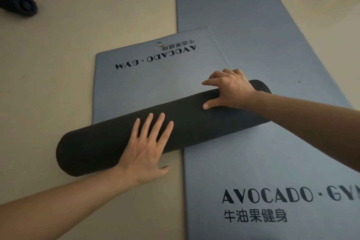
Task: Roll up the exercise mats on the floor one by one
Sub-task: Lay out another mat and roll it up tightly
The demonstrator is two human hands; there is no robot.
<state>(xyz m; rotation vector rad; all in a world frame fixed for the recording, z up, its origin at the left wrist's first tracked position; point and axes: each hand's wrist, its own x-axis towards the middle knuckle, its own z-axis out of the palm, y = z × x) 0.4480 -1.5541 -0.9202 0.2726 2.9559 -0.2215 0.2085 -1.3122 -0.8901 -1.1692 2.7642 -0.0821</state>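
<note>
**Both palms pressing a half-rolled mat**

Nearest: left hand [148, 148] laid flat, fingers spread, gripping nothing, pressed on the dark cylindrical foam roll [109, 142] to keep it tight. Further along, right hand [231, 88] open and draped over the same roll, fingertips on its far side, likely to drive it evenly. Beyond both hands, unrolled blue-grey printed mat surface [148, 84]. Under the right forearm, second flat blue-grey mat [272, 54], untouched. Far left of the hands, already rolled dark mat [21, 5].

Left hand [150, 146] lower centre of the frame, palm down, fingers spread flat, bare forearm reaching in from the lower left, right hand [231, 88] right of centre, fingers curled downward, thumb splayed, bare forearm entering from the right edge
</note>
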